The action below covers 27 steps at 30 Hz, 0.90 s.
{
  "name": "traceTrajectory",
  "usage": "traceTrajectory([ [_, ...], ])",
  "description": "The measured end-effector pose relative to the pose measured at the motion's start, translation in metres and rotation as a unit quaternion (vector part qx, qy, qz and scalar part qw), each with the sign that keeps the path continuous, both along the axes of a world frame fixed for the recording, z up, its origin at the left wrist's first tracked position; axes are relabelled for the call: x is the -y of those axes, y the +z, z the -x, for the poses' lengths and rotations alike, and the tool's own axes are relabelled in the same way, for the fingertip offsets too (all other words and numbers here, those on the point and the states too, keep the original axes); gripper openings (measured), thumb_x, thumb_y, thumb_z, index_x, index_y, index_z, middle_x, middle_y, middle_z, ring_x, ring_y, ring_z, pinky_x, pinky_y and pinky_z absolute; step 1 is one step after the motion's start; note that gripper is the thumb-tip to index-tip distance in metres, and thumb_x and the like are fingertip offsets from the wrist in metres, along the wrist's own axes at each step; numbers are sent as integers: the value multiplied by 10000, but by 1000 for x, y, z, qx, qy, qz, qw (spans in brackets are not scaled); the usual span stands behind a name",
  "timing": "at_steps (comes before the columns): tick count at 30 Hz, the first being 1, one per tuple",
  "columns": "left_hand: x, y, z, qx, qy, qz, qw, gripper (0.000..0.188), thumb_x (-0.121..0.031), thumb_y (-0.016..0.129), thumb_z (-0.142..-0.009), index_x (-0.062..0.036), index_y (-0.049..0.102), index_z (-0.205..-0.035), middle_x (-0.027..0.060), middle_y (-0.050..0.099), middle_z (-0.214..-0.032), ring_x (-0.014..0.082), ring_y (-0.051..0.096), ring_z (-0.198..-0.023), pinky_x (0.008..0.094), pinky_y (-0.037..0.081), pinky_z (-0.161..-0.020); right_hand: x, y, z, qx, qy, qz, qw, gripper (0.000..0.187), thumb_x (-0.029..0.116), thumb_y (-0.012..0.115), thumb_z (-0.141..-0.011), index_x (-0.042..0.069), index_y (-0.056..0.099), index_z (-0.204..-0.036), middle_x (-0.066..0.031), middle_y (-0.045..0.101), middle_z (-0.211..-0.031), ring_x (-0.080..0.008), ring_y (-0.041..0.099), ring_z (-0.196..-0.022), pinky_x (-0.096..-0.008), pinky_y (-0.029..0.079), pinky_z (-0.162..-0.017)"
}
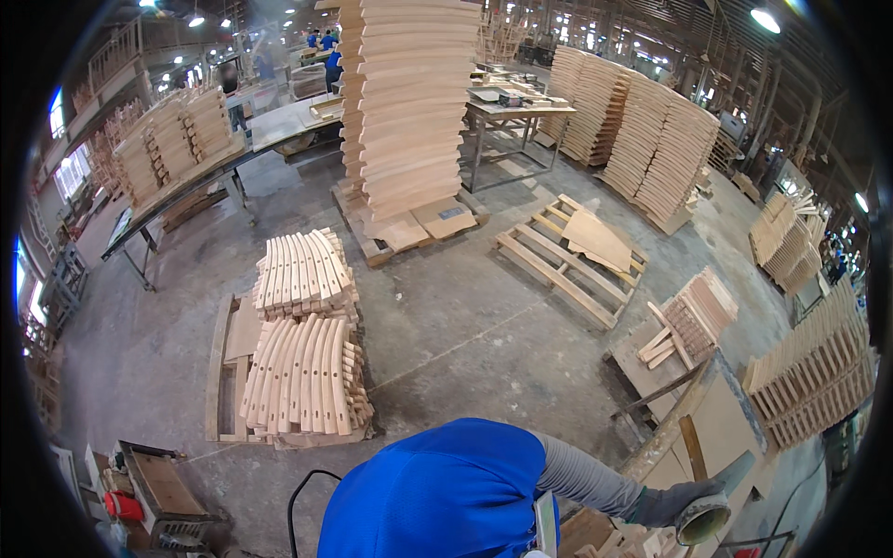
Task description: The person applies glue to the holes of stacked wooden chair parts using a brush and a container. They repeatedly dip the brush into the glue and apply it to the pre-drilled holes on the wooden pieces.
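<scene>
A blue-clad shoulder [437,493] fills the lower middle of the head view, and from it a grey-sleeved arm stretches to the right. I take this to be my left arm. At its end, my left hand [665,503], in a dark grey glove, curls over a round, tan, hollow, open-ended piece [704,523]. Its fingertips are partly hidden. Just beyond the hand a brown wooden strip [692,446] lies on a work table [721,409]. Pale wooden parts [614,541] lie below the arm. My right hand is out of view.
Curved slats with holes are stacked [298,372] on a pallet [223,391] to the left. A tall wood stack [409,121] stands ahead. Right of it lies a pallet [558,270] with a board. More stacks [660,135] stand far right; a cluttered bench [167,479] sits lower left.
</scene>
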<state>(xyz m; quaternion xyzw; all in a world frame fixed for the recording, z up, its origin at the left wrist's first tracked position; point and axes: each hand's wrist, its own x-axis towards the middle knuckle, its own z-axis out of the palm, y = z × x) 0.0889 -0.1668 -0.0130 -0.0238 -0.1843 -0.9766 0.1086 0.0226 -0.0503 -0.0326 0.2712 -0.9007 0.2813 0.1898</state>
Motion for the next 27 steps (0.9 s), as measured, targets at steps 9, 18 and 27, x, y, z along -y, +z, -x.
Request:
traceTrajectory([
  [9, -24, -29, 8, -50, -73, -11, 996, 368, -418, 540, -922, -85, 591, -1072, 13, 630, -961, 103, 607, -817, 251, 504, -739, -65, -24, -61, -6, -43, 8, 999, 700, 269, 560, -827, -60, 290, -1382, -232, 271, -1454, -415, 159, -1372, -455, 137, -1144],
  [18, -78, -29, 28, -212, -25, 294, 932, 349, -306, 400, -1000, -43, 519, -1196, 73, 560, -1139, 157, 566, -989, 305, 457, -910, -159, -70, -169, 33, -211, 15, 977, 718, 256, 553, -828, -61, 265, -1404, -231, 246, -1475, -418, 132, -1389, -451, 122, -1151],
  [27, -171, -22, 55, -22, -400, -19, 916, 425, -384, 397, -961, -48, 531, -1184, 100, 602, -1131, 232, 575, -1069, 398, 472, -952, -149, -62, -166, -17, -396, -49, 917, 680, 149, 620, -757, 12, 366, -1374, -219, 352, -1420, -426, 256, -1347, -476, 200, -1122],
])
